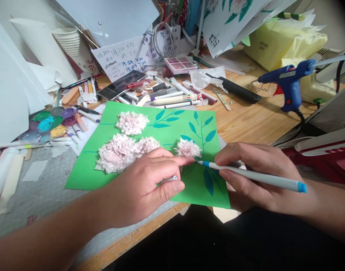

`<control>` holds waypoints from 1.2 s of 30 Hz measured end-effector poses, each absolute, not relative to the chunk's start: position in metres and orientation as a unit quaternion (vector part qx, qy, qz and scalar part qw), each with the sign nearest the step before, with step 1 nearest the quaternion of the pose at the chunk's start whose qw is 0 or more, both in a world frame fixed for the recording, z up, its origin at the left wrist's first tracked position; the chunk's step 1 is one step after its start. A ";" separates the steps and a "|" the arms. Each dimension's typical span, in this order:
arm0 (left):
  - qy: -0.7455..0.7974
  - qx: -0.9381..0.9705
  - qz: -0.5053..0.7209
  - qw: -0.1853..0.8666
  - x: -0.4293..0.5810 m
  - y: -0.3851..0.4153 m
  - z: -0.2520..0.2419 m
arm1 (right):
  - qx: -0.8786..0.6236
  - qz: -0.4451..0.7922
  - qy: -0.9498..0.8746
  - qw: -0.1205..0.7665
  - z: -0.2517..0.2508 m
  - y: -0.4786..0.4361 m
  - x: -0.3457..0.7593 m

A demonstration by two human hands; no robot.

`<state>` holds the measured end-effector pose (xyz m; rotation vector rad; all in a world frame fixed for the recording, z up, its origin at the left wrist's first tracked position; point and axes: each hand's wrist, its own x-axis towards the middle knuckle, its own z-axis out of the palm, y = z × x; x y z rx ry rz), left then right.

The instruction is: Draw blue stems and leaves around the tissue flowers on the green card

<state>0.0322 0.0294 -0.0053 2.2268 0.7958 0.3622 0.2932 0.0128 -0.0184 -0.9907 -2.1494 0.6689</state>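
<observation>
While the counter (251, 128) bore the green paper sheet (172, 133), the left hand (145, 184) lay across it, probably to steady it; the right hand (254, 158), just apart, clasped a felt-tip pen (263, 177) low, presumably for control. Behind, a palette (186, 70) held pinkish pans (176, 67). Left thumb and fingers pinched a small pen cap (169, 179).
</observation>
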 end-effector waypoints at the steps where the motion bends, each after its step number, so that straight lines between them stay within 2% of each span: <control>1: 0.311 0.866 0.140 0.364 0.032 0.029 -0.005 | -0.372 0.259 -0.826 0.336 -0.018 0.012 0.293; 6: 0.317 0.866 0.139 0.362 0.032 0.029 -0.005 | -0.324 0.286 -0.838 0.332 -0.017 0.009 0.291; 13: 0.321 0.865 0.142 0.360 0.032 0.029 -0.005 | -0.384 0.242 -0.825 0.336 -0.018 0.011 0.291; 18: 0.320 0.863 0.145 0.363 0.032 0.029 -0.006 | -0.321 0.284 -0.846 0.317 -0.015 0.010 0.287; 24: 0.314 0.866 0.142 0.362 0.032 0.029 -0.005 | -0.376 0.247 -0.826 0.341 -0.018 0.010 0.290; 29: 0.315 0.866 0.149 0.357 0.033 0.029 -0.005 | -0.326 0.284 -0.843 0.321 -0.016 0.009 0.287; 33: 0.309 0.868 0.149 0.360 0.032 0.029 -0.006 | -0.376 0.253 -0.825 0.337 -0.016 0.011 0.287; 36: 0.306 0.869 0.151 0.358 0.032 0.030 -0.006 | -0.344 0.268 -0.840 0.323 -0.017 0.011 0.288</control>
